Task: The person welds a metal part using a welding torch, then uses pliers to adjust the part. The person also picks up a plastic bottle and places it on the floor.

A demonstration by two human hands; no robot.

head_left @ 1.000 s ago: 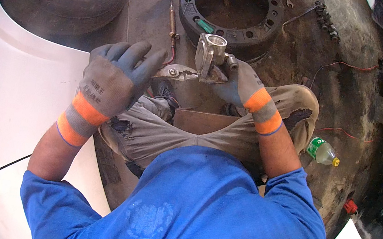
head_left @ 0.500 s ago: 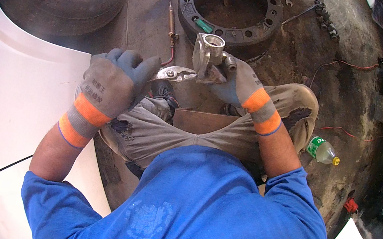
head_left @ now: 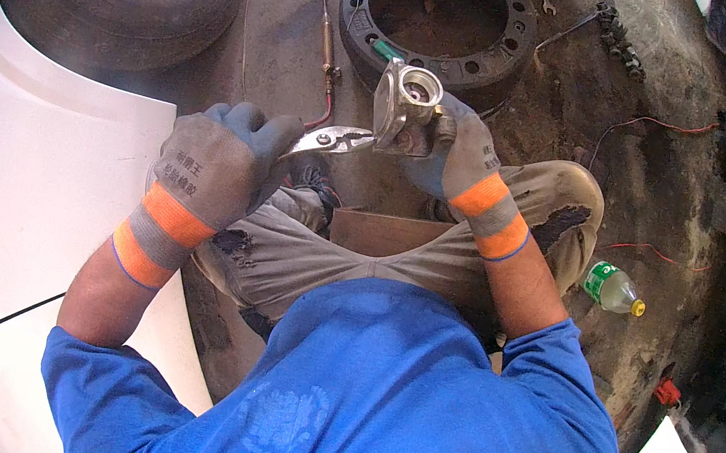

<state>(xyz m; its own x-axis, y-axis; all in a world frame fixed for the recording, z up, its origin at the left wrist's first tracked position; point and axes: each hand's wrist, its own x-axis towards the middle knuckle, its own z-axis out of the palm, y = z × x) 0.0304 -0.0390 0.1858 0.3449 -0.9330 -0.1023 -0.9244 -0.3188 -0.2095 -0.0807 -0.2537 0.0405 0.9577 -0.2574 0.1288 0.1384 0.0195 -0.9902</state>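
My left hand (head_left: 220, 150), in a grey work glove with an orange-striped cuff, is closed around the handles of slip-joint pliers (head_left: 330, 138). The jaws point right and reach the lower left side of a metal housing (head_left: 389, 116); whether they touch it I cannot tell. My gloved right hand (head_left: 464, 152) grips this silvery housing from the right. Its round, ring-edged opening (head_left: 421, 88) faces up toward me, tilted a little. A short fitting sticks out beside my right thumb. Part of the housing's underside is hidden by my fingers.
Beyond my hands lies a brake drum (head_left: 363, 39) with a green-handled tool (head_left: 387, 50) on it. A gas torch (head_left: 327, 46) with a red hose lies left of the drum. A wheel (head_left: 119, 22) and a white panel (head_left: 39, 153) flank my left; a bottle (head_left: 610, 287) lies right.
My right hand has turned the housing slightly, moving it a little right, so its round opening shows more of the inside. The left hand and pliers have barely shifted.
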